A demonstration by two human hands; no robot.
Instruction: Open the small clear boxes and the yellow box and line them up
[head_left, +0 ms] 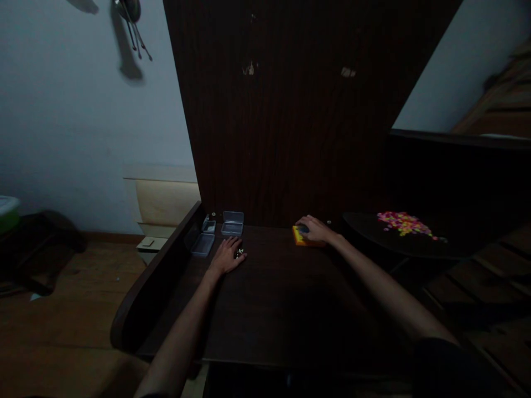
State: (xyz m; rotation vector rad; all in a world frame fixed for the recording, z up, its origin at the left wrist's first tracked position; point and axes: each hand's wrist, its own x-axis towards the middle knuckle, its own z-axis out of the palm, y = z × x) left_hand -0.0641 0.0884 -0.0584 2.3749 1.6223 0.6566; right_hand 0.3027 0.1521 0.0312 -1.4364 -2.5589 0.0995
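Observation:
My left hand [227,256] rests on the dark wooden desk with its fingers stretched out and apart. Several small white pieces [239,252] lie beside its thumb and index finger. Further right, my right hand [315,228] curls over a yellow-orange box [299,240]. Between its thumb and fingers shows a dark grey rounded object [304,229], too dim to name. Just beyond my left hand stands a clear plastic case [233,228] with its lid raised. Another flat clear case [203,245] lies to its left, near a smaller clear box [209,226].
A raised side board [157,276] bounds the desk [257,315] on the left, and a tall dark panel [282,138] closes the back. Many pink and yellow small pieces [404,223] are heaped on a dark rounded surface [369,235] at right. Small round bits lie along the back edge.

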